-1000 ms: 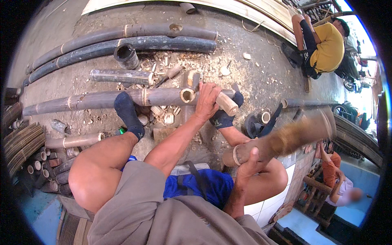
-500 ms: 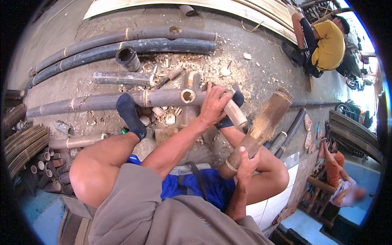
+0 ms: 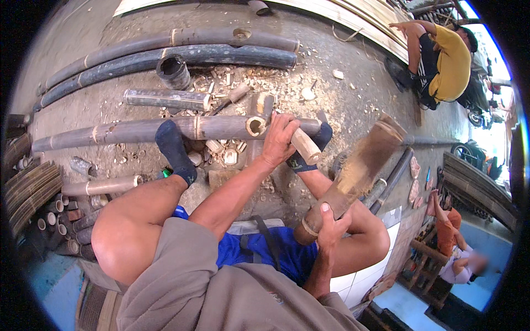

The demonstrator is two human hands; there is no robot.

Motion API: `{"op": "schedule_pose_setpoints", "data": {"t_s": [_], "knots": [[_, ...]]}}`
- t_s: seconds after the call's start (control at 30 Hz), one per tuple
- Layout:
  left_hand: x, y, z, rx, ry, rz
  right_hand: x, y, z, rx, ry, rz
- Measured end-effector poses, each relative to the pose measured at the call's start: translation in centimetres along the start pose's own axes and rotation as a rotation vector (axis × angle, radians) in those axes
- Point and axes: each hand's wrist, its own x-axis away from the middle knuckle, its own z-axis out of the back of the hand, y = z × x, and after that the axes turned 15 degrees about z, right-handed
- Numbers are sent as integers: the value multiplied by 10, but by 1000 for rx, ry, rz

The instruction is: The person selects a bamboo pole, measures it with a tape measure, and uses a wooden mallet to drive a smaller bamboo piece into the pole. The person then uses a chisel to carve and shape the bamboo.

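My left hand [image 3: 280, 135] is closed round a pale, round wooden handle [image 3: 306, 147] beside the cut hole [image 3: 255, 126] in a long bamboo pole [image 3: 149, 129]. Whatever lies at the handle's far end is hidden behind the fingers. The pole lies crosswise on the floor, with my socked feet against it. In my right hand [image 3: 333, 223] is a thick bamboo club [image 3: 356, 174], gripped near its lower end and tilted up to the right. Its middle is frayed and fibrous. The club and the handle are apart.
Chips and shavings [image 3: 284, 83] litter the floor. Beyond lie two long poles [image 3: 232, 55], an upright bamboo tube [image 3: 173, 71], a short bamboo piece [image 3: 165, 100] and a wooden-handled tool [image 3: 237, 94]. A person in yellow [image 3: 450, 63] crouches far right; another person [image 3: 464, 262] sits lower right.
My left hand has shifted left with the wooden handle, closer to the hole. The club's upper end has moved slightly right. The person in yellow has stretched out an arm.
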Motion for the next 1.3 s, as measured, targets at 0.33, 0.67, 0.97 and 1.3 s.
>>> {"op": "schedule_pose_setpoints", "data": {"t_s": [0.33,0.67,0.97,1.3], "knots": [[0,-4,1,42,-10,19,16,15,-38,182,110,138],[-3,-1,-15,-46,38,17,14,40,-15,82,192,90],[-7,-3,-21,-156,72,77,-12,33,-12,24,311,45],[-11,-1,-30,-196,97,119,-17,62,-27,-29,464,29]]}}
